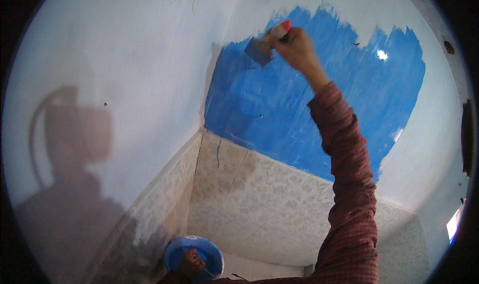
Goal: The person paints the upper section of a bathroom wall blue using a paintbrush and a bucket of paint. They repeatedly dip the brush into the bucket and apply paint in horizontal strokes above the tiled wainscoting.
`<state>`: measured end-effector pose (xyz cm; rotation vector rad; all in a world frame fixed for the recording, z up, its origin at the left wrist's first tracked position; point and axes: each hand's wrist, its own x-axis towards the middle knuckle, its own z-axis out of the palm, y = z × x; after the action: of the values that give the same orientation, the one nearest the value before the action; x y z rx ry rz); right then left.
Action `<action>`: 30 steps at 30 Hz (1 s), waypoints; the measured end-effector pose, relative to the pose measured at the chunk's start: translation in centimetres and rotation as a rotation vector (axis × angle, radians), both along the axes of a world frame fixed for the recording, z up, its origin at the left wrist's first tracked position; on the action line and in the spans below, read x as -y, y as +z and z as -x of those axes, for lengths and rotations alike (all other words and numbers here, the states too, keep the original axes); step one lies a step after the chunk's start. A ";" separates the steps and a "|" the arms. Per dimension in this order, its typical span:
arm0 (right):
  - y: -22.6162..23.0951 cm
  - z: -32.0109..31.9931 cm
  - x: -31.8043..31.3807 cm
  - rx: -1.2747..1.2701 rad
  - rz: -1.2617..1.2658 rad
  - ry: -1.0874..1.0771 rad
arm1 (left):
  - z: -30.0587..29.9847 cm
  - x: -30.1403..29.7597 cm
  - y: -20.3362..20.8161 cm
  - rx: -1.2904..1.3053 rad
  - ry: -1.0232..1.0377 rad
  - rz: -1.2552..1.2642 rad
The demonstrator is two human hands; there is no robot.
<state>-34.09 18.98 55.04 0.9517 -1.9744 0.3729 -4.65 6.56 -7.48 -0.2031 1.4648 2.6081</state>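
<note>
My right hand (298,49) is raised against the wall, its fingers closed round the handle of a wide paintbrush (260,52). The brush has a red and white handle end, and its bristles lie at the left upper part of a wet blue painted patch (299,104). Low in the view, my left hand (192,262) is closed on the thin wire handle of a paint bucket (213,251). Blue paint coats the inside of the bucket; how much it holds cannot be made out.
An unpainted white wall (149,49) meets the blue patch at a corner on the left. Pale patterned tiles (269,199) run below the paint, with one blue drip (218,154) on them. My shadow (75,159) falls on the left wall.
</note>
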 end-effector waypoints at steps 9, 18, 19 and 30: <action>13.6 -0.5 -2.0 -0.399 0.082 0.072 | -0.1 -0.7 -0.4 0.091 0.077 -0.106; 2.6 -0.1 1.8 -0.668 0.000 -0.052 | 0.2 -0.9 -1.2 0.118 0.061 -0.086; 0.3 0.5 2.4 -0.690 -0.061 -0.027 | 0.0 -1.0 -0.8 -0.024 0.045 0.200; -9.3 -2.1 4.5 -0.143 -0.043 0.222 | 0.3 -0.5 -2.1 -0.033 -0.017 0.179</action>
<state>-32.03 14.49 45.73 1.1969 -1.7586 0.3769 -4.99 7.04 -9.61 -0.1666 1.7041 2.4786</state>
